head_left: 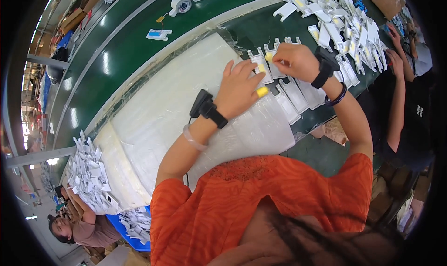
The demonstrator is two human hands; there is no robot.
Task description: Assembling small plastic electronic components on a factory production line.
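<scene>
My left hand [240, 87] lies spread over the edge of the white plastic-wrapped pad, fingertips at a white plastic housing [257, 60] that has a yellow patch. A yellow finger cover [262, 92] sits on the thumb. My right hand [298, 63] is curled in a pinch above the neighbouring housings, with yellow at its fingertips; what it pinches, if anything, is hidden. More white housings [289, 105] lie in a slanting row under and beside my hands. Both wrists wear black strapped devices.
The wrapped pad [172, 89] covers much of the bench. A heap of white housings [354, 28] is at far right, another [88, 173] at left. Beyond runs a green conveyor [116, 38] carrying a tape roll [180, 6] and small parts. Co-workers sit at both sides; a blue bin [142, 245] stands lower left.
</scene>
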